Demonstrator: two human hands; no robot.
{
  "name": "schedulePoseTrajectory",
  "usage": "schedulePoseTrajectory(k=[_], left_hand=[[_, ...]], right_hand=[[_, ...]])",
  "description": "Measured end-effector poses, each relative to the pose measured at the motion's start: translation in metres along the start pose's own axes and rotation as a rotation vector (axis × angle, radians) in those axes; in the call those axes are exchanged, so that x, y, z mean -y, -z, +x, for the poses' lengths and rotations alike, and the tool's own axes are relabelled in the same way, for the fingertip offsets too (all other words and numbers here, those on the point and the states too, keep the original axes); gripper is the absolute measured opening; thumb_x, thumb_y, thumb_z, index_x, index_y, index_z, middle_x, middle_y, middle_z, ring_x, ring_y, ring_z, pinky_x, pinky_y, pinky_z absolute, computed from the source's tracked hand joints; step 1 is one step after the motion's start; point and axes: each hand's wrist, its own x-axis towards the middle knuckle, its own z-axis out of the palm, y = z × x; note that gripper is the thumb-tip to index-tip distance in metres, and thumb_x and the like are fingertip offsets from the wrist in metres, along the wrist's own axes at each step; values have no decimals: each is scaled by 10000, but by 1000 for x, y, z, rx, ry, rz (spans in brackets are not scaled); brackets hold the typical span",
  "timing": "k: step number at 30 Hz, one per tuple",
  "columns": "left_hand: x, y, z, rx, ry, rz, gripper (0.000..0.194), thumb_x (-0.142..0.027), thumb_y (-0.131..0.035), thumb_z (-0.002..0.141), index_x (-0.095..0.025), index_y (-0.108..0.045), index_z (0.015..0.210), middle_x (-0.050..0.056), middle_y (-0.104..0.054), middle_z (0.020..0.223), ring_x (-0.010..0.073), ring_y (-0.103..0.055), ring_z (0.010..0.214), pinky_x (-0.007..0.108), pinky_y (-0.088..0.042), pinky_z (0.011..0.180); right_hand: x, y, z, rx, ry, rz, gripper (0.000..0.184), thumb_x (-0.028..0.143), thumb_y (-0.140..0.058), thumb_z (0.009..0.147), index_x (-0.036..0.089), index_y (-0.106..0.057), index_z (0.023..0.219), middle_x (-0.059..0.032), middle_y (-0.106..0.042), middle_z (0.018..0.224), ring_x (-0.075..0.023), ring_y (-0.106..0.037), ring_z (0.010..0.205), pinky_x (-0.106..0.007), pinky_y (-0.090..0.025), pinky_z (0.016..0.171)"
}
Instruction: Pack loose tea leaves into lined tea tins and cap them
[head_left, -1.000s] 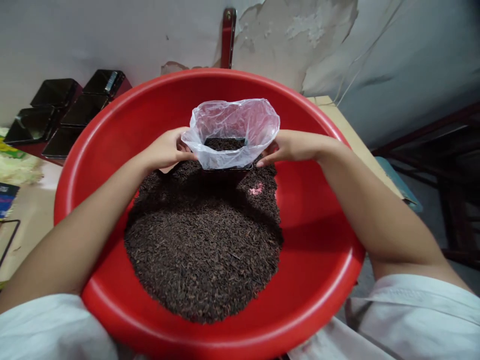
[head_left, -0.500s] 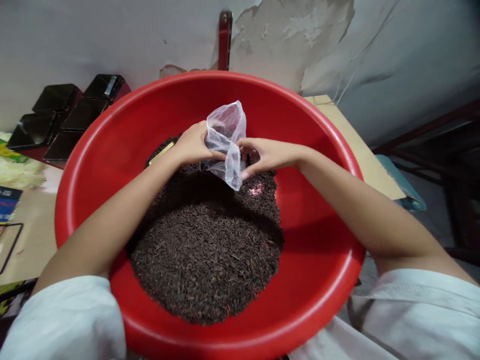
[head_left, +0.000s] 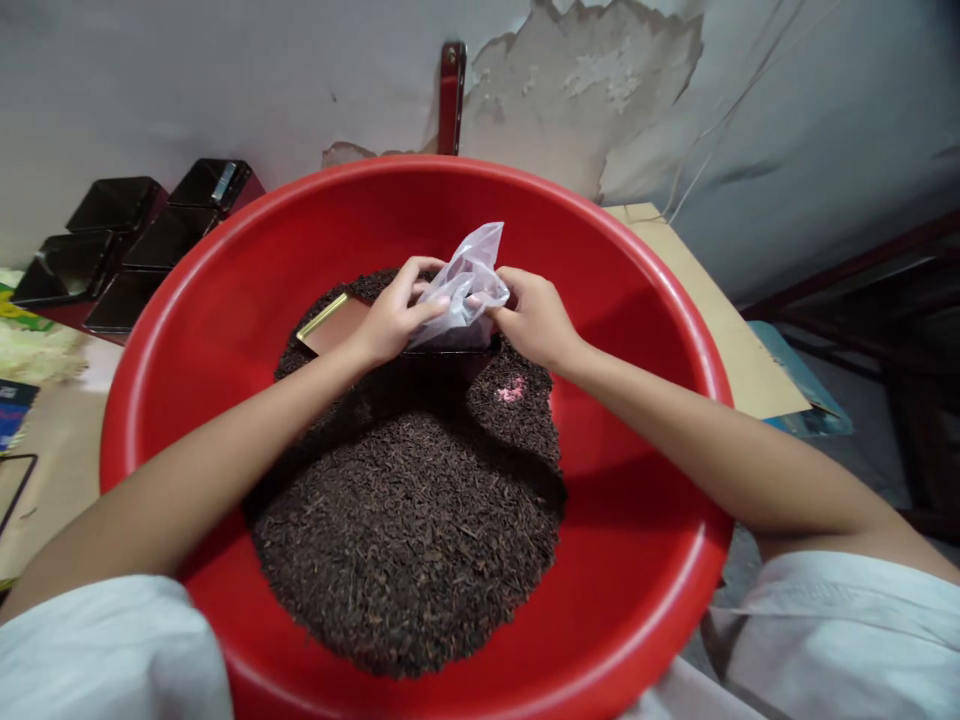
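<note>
A clear plastic bag (head_left: 474, 268) has its crumpled mouth pulled up between my hands. My left hand (head_left: 399, 315) pinches the bag's left side with bent fingers. On the right side, my right hand (head_left: 541, 318) grips the bag's edge between thumb and fingers. The lower part of the bag sits in a dark, box-shaped tin (head_left: 442, 362), mostly shadowed. Left of it, partly behind my left forearm, lies a gold-edged lid (head_left: 330, 325). All rest on a heap of dark, dry tea leaves (head_left: 420, 530) in a large red basin (head_left: 637, 600).
Several dark open tins (head_left: 116, 205) stand to the left of the basin by the wall. A red strip (head_left: 451, 100) leans on the peeling wall behind. Brown board (head_left: 720, 300) shows at right. A pink patch (head_left: 512, 389) lies on the leaves.
The open bag mouth has been drawn together and lowered slightly. My right hand has turned inward against it. More of the lid and the dark tin show beneath.
</note>
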Motion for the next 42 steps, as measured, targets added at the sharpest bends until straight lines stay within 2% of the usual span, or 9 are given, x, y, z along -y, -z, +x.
schedulePoseTrajectory(k=[5,15,20,29,33,35,37,40,42], left_hand=[[-11,16,-24,111,-34,157,609,-351,-607,676,-184,-416,1230,100,-578,1223,254,-569,1111,393,-446,973],[-27,-4,-11,222,-271,938,193,-233,-567,847,-143,-556,1018,111,-664,964,249,-603,904,362,-475,783],[-23,-5,-4,114,-444,990,115,-273,-546,876,-196,-630,891,102,-574,1168,275,-501,1087,430,-411,920],[-9,-9,0,113,-42,670,142,-297,-539,845,-176,-535,771,30,-584,826,204,-547,844,349,-431,806],[-13,-19,-1,-27,108,582,149,-267,-593,787,-196,-500,879,18,-611,850,192,-574,789,321,-432,742],[-14,-22,-1,-105,146,543,284,-252,-648,733,-205,-476,954,10,-609,842,184,-585,761,306,-438,713],[-14,-23,0,-146,162,527,345,-225,-660,706,-210,-458,986,-5,-597,788,173,-585,710,295,-445,681],[-12,-22,0,-139,137,550,300,-182,-593,734,-204,-463,1003,4,-600,782,173,-594,702,304,-468,686],[-10,-17,-4,-122,60,616,281,-160,-545,749,-176,-480,1023,55,-620,889,206,-612,824,346,-485,770]], right_hand=[[-12,-10,6,-170,-128,30,375,358,-660,726,178,-455,983,-16,-520,809,-132,-492,714,-271,-401,656],[-33,-32,19,-26,56,382,177,314,-507,749,150,-552,700,-4,-575,694,-106,-492,656,-254,-389,654],[-35,-35,22,158,128,358,207,303,-484,734,137,-594,678,-11,-599,685,-122,-503,679,-261,-381,676],[-25,-19,20,377,-2,417,217,351,-502,760,142,-556,749,-20,-574,726,-127,-511,689,-283,-414,705],[-19,-21,6,130,-59,282,358,321,-594,754,158,-466,1046,-10,-594,782,-138,-555,710,-305,-466,701],[-20,-26,1,-98,46,65,341,322,-583,790,167,-470,1072,-62,-615,917,-180,-580,845,-360,-481,774],[-24,-31,-1,-178,280,-165,244,322,-494,871,168,-531,1056,-114,-603,1088,-223,-558,1020,-423,-459,879],[-27,-37,0,-23,553,-351,336,209,-304,933,136,-586,1102,-133,-606,1193,-223,-537,1132,-446,-435,963],[-24,-39,1,105,590,-418,408,168,-282,913,48,-550,1196,-174,-577,1257,-237,-515,1192,-447,-415,1014]])
